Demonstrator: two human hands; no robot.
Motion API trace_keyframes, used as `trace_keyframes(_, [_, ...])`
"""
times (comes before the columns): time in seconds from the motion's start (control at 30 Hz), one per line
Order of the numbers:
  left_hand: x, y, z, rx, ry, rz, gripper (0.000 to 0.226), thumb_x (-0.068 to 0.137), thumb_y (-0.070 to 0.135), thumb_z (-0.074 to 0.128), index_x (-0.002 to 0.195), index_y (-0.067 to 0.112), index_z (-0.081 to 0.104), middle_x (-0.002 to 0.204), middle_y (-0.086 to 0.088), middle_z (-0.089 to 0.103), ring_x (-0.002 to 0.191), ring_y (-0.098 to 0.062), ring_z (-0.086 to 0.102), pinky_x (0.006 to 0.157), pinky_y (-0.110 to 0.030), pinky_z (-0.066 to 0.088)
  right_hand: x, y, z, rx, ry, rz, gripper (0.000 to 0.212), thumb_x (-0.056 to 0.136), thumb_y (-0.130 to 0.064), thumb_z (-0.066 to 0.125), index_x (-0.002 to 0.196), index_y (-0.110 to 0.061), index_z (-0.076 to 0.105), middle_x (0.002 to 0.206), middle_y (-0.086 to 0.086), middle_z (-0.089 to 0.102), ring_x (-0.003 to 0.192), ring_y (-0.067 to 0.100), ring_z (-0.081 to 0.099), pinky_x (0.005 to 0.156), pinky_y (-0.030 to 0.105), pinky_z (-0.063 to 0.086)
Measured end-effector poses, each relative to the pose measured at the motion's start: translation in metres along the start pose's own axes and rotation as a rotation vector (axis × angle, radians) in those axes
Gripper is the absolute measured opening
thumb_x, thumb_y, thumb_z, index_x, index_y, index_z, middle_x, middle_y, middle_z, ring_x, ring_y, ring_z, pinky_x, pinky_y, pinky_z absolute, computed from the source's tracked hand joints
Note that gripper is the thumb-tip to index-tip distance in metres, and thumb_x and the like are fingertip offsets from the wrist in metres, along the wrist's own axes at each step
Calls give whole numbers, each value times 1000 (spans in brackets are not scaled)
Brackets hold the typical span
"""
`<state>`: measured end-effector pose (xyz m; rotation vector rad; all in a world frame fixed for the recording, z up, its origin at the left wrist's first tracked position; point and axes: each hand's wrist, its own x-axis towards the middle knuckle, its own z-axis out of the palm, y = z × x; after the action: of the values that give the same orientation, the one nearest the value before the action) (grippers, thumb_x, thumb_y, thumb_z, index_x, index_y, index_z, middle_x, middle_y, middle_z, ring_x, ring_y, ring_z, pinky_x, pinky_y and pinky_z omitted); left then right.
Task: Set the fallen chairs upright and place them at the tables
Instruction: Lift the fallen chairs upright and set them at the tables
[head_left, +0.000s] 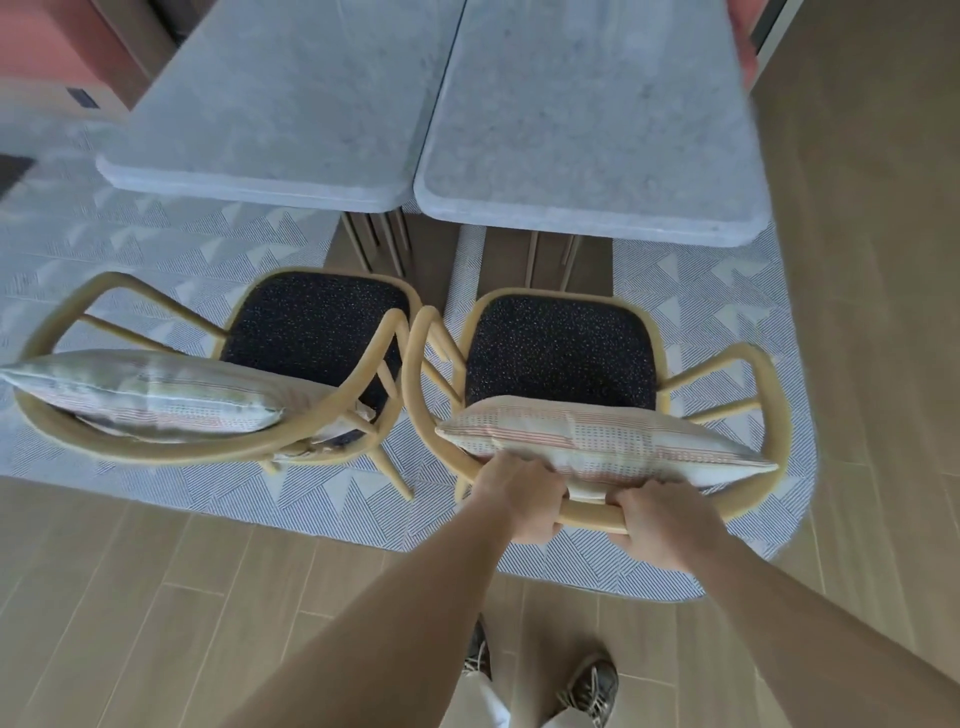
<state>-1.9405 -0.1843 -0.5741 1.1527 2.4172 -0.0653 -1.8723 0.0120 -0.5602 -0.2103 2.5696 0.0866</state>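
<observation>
Two wooden armchairs with dark speckled seats stand upright side by side, facing two grey stone tables. The right chair (558, 353) stands in front of the right table (587, 135), with a striped cushion (608, 441) against its back. My left hand (522, 501) and my right hand (662, 522) both grip the curved top rail of this chair's back. The left chair (311, 322) stands in front of the left table (270, 119) and carries its own cushion (150, 395). Neither chair's seat is under its table.
A pale rug (701, 291) with a triangle pattern lies under the chairs and tables. Wooden plank floor (130, 597) surrounds it, with open floor to the right. My feet (587, 686) stand just behind the right chair. A reddish bench (57, 47) sits at the far left.
</observation>
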Motion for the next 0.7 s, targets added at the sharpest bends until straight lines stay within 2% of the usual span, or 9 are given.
trace_keyframes(0.13, [-7,3,2,-5,14,-9,27,96,46,63,108,25,75,93,5,72,88,-21,68,74,-37,40,-3,-2,7,-13,21,-6,36,95,-53,49,114,-34,72,93,-4,81,92,22,77,96,39,56])
trace_keyframes(0.3, [-6,2,4,14,9,-21,27,96,46,63,106,24,74,89,5,70,82,-21,61,79,-38,42,-1,0,12,-49,67,-16,37,95,-53,48,113,-34,74,91,-4,81,92,22,77,99,37,54])
trace_keyframes(0.5, [-4,1,6,48,-10,-11,28,95,46,62,105,22,74,99,0,76,95,-26,72,86,-42,52,-1,0,8,-22,36,-5,38,95,-53,47,112,-31,73,93,-2,81,90,26,78,97,41,57])
trace_keyframes(0.7, [-8,1,9,44,3,-10,26,95,44,63,98,21,73,93,1,76,88,-26,72,83,-40,53,-4,-6,8,-14,21,1,33,96,-50,52,114,-31,72,96,-2,81,93,26,77,96,40,57])
